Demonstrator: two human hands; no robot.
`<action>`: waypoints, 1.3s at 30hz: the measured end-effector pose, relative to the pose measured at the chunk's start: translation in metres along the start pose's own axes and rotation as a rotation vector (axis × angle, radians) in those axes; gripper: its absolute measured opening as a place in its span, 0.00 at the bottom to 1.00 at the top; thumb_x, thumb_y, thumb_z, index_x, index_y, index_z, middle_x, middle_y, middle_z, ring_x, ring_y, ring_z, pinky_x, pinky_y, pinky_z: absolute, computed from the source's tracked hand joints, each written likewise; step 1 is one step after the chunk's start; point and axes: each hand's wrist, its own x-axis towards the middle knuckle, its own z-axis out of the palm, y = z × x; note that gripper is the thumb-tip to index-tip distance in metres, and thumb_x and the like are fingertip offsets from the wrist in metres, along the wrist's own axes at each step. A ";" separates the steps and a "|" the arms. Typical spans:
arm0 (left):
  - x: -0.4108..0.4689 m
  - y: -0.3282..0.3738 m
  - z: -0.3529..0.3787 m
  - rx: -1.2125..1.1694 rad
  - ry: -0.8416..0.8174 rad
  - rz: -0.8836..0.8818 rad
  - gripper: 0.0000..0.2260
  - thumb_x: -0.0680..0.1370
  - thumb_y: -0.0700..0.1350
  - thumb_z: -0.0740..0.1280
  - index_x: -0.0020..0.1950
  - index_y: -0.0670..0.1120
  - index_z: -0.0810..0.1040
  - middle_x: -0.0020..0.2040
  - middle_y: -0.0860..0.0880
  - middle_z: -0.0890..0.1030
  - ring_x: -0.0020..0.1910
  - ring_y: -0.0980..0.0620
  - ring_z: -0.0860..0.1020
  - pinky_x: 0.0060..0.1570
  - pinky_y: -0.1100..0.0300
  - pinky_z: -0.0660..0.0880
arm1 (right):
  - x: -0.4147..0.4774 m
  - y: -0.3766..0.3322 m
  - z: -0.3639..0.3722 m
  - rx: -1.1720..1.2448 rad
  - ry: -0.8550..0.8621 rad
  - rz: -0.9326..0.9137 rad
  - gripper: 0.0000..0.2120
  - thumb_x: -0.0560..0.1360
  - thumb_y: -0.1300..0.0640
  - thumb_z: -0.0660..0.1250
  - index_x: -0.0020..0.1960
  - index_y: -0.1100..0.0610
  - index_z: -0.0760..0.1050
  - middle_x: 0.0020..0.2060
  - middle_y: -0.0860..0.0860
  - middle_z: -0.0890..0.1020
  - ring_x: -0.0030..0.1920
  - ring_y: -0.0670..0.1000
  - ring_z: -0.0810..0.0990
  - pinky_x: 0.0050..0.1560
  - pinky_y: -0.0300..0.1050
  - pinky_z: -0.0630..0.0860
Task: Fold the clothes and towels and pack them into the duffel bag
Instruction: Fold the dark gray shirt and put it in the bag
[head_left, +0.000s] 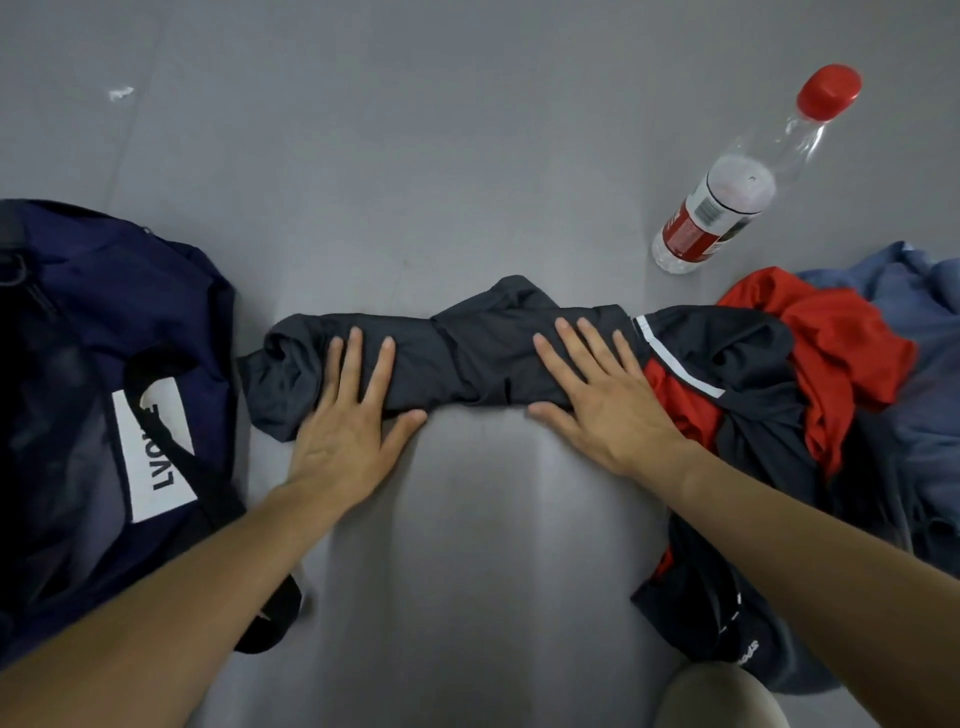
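Both my hands lie flat with fingers spread on the dark grey garment (467, 358). It stretches as a long narrow band across the middle of the floor (467, 130). My left hand (353, 415) presses near its left end and my right hand (602, 395) presses near its right end.

To do this fold well, I should smooth outward from the bunched ridge in the middle. Then I would bring one end over the other so the bundle comes out short and even. The left end looks crumpled and wants flattening first. The right end touches the black garment with the white stripe (753, 353), so I must lift only the grey cloth.

The duffel bag (78, 312) sits at the left edge, just beside the band. Its mouth is dark, and I cannot tell what it holds. The lettering on its white patch is partly covered by a strap.

The red garment (831, 332) and the blue garment (914, 322) are heaped on the right, cut off by the frame. I cannot tell how many pieces lie there. A bottle (727, 208) with a red cap stands on the floor beyond them.
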 end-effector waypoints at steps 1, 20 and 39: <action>0.004 -0.006 0.000 -0.005 -0.002 0.022 0.35 0.80 0.71 0.46 0.80 0.59 0.35 0.81 0.53 0.34 0.80 0.50 0.36 0.71 0.46 0.63 | -0.003 -0.002 0.000 -0.005 -0.005 0.017 0.37 0.77 0.28 0.35 0.79 0.45 0.31 0.80 0.50 0.38 0.79 0.52 0.34 0.79 0.58 0.39; 0.013 0.040 -0.004 -0.124 -0.015 0.122 0.27 0.85 0.60 0.44 0.83 0.53 0.47 0.83 0.46 0.47 0.82 0.47 0.44 0.80 0.47 0.45 | -0.088 -0.090 -0.008 0.227 0.194 -0.197 0.20 0.80 0.45 0.59 0.66 0.52 0.78 0.52 0.50 0.82 0.46 0.52 0.81 0.45 0.45 0.80; -0.108 -0.015 0.007 0.029 0.024 0.767 0.22 0.84 0.53 0.61 0.78 0.51 0.66 0.78 0.45 0.66 0.78 0.45 0.63 0.75 0.47 0.63 | -0.085 -0.074 0.031 0.234 0.341 -0.459 0.24 0.82 0.48 0.61 0.76 0.54 0.66 0.78 0.56 0.62 0.79 0.58 0.56 0.77 0.57 0.57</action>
